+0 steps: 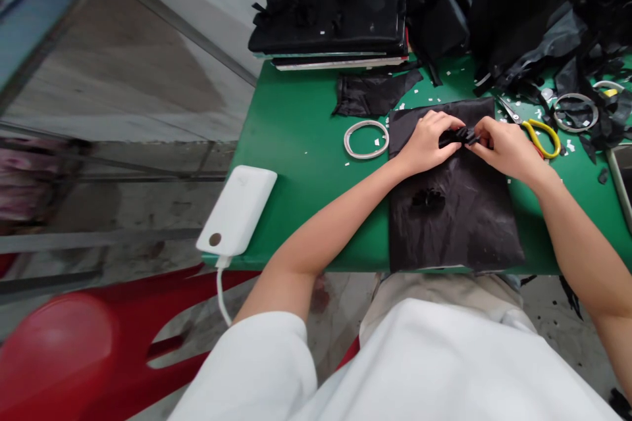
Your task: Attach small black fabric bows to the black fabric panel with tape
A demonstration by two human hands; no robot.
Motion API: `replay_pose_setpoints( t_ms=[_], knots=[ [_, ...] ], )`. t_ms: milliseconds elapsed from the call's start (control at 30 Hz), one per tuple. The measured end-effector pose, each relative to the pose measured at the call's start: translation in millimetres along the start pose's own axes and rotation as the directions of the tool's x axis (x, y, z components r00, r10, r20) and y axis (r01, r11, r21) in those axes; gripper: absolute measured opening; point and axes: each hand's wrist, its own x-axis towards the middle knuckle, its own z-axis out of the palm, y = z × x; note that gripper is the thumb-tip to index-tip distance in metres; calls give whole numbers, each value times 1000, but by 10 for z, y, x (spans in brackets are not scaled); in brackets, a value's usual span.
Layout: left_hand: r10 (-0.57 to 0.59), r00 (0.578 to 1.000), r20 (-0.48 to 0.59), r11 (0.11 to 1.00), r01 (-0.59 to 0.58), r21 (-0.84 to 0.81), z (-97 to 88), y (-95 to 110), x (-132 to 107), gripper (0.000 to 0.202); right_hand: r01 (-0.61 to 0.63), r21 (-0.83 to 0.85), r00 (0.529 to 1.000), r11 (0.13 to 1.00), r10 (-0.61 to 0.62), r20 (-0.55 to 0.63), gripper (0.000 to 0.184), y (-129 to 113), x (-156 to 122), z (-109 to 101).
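Observation:
A square sheet of black fabric [459, 223] lies on the green table [296, 145] in front of me. Both hands work at its far edge. My left hand [427, 141] and my right hand [503, 145] pinch a small gathered piece of black fabric [458, 137] between their fingertips. A second small bunched black piece [428, 197] rests on the sheet, nearer to me and free of both hands.
A white tape roll [366, 139] lies left of the sheet. Yellow-handled scissors [536, 130] lie to the right, beside another tape roll [575, 112]. Stacked black fabric [336, 6] and loose scraps fill the far table. A white power bank [237, 210] sits at the left corner. Red stool [89, 348] below.

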Motion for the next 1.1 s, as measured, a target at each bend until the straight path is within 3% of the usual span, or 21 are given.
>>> replay_pose_setpoints(
  t_ms=[333,633,933,1100],
  knots=[
    [-23,1000,-1,999,23,-33,6,-8,13,18,-180,161,972,970,201,-124,7,-50,48,118],
    [-41,999,-8,997,41,-58,26,-19,31,21,-326,235,931,916,355,-89,13,-91,122,115],
    [-53,999,-3,998,53,-40,41,2,39,23,-368,178,927,913,375,-1,22,-80,243,57],
    [-60,998,-25,998,60,-8,36,-9,35,25,-342,156,937,927,349,-18,13,-49,174,70]
  ],
)
